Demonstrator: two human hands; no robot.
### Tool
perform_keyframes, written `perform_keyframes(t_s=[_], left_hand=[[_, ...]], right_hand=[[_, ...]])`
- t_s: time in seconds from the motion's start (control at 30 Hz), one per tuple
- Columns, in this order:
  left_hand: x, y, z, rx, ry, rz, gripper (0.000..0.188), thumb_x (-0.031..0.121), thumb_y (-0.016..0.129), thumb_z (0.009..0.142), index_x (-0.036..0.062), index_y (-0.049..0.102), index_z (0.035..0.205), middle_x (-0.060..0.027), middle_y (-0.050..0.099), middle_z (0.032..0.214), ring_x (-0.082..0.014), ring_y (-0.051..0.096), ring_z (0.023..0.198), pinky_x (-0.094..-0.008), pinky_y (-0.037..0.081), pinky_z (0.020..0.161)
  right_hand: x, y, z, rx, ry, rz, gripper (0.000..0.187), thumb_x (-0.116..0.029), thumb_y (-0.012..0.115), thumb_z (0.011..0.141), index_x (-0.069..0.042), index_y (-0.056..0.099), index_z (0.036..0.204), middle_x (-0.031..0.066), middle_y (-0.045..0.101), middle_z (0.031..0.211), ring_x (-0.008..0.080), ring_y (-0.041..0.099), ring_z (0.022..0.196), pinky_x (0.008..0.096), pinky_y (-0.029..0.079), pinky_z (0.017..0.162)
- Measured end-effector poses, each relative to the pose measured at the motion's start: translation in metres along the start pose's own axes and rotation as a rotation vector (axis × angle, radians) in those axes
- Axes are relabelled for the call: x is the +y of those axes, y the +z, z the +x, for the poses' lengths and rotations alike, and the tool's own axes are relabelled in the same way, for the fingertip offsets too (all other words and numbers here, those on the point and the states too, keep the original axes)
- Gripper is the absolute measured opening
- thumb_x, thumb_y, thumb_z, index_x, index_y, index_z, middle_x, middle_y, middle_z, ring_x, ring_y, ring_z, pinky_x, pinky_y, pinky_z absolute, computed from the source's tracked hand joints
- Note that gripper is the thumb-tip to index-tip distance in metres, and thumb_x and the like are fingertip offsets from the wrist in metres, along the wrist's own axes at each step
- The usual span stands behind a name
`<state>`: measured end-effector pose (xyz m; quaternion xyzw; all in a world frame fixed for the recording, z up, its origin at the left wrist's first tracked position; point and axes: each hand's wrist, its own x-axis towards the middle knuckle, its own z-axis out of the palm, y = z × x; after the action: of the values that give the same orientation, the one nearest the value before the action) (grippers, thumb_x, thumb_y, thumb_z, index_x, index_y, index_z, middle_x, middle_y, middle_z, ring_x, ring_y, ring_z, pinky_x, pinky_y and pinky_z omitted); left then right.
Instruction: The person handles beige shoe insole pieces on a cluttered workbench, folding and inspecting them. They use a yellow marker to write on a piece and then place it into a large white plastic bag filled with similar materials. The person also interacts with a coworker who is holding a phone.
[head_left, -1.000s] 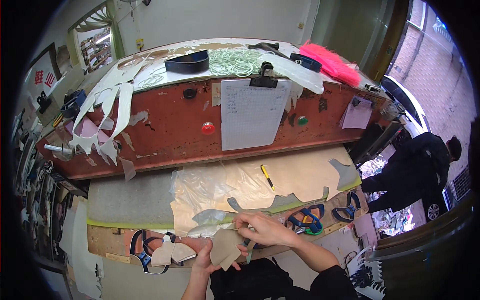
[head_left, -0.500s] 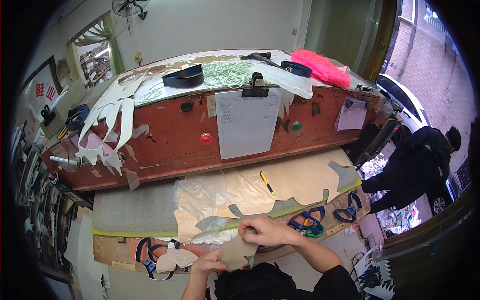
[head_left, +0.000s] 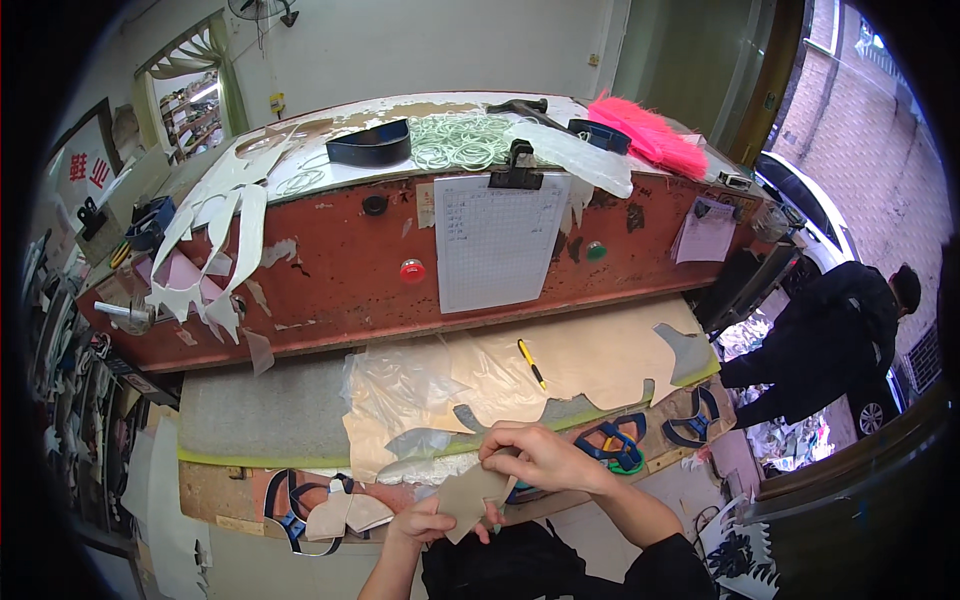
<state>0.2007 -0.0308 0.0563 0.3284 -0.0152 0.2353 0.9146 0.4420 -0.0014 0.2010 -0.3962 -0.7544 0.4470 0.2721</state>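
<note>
A flat tan cut piece of sheet material (head_left: 466,497) is held between my two hands, in front of the bench edge. My left hand (head_left: 428,522) pinches its lower left side, with fingers reaching under it. At its upper right edge, my right hand (head_left: 532,457) grips with thumb and bent fingers. To the left, several pale cut pieces (head_left: 345,514) lie beside a dark-rimmed cutting die (head_left: 289,518). Beyond my hands, a large tan sheet (head_left: 590,358) with cut-out gaps covers part of the grey cutting bed (head_left: 255,412).
A red press beam (head_left: 330,270) spans the bed, with a clipboard sheet (head_left: 500,245) hanging on it. A yellow knife (head_left: 531,364) lies on the tan sheet. More cutting dies (head_left: 612,443) sit at the right front. A person in dark clothes (head_left: 825,340) bends down at the right.
The tan piece has turned and risen slightly in my hands, and fingers of my left hand now show below it. My view has shifted a little.
</note>
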Motion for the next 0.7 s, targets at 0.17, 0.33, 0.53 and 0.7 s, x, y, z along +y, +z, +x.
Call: perform_keyframes(t_s=[0.17, 0.33, 0.53, 0.7], left_hand=[[0.009, 0.01, 0.012, 0.048, -0.019, 0.005, 0.083, 0.027, 0.072, 0.085, -0.0043, 0.03, 0.149, -0.0293, 0.05, 0.138, -0.0366, 0.056, 0.123, -0.0445, 0.049, 0.1], [0.013, 0.03, 0.018, 0.098, 0.003, 0.059, 0.083, 0.026, 0.073, 0.085, -0.0038, 0.03, 0.149, -0.0271, 0.054, 0.134, -0.0346, 0.06, 0.12, -0.0433, 0.048, 0.102], [0.004, 0.001, 0.005, 0.19, -0.093, 0.056, 0.065, 0.021, 0.065, 0.094, -0.0051, 0.035, 0.145, -0.0224, 0.059, 0.124, -0.0341, 0.06, 0.118, -0.0463, 0.051, 0.1], [0.007, 0.011, 0.007, 0.198, -0.08, 0.061, 0.059, 0.023, 0.061, 0.098, -0.006, 0.037, 0.143, -0.023, 0.059, 0.122, -0.0347, 0.06, 0.117, -0.0471, 0.054, 0.095]], right_hand=[[0.015, -0.002, -0.006, 0.001, -0.021, 0.035, 0.017, -0.011, 0.064, 0.091, 0.003, 0.064, 0.099, 0.0145, 0.066, 0.094, 0.0284, 0.065, 0.087, 0.037, 0.051, 0.079], [0.024, -0.002, -0.008, -0.061, -0.011, 0.119, 0.017, -0.012, 0.065, 0.09, 0.003, 0.067, 0.098, 0.0143, 0.067, 0.095, 0.028, 0.066, 0.089, 0.0361, 0.051, 0.081], [0.03, 0.002, -0.004, 0.033, -0.005, 0.096, 0.016, -0.01, 0.065, 0.089, 0.003, 0.07, 0.096, 0.0134, 0.069, 0.094, 0.0274, 0.068, 0.088, 0.0362, 0.052, 0.081], [0.038, 0.005, -0.007, 0.054, -0.032, 0.091, 0.016, -0.011, 0.067, 0.088, 0.003, 0.07, 0.097, 0.0134, 0.071, 0.094, 0.0265, 0.069, 0.088, 0.0358, 0.053, 0.082]])
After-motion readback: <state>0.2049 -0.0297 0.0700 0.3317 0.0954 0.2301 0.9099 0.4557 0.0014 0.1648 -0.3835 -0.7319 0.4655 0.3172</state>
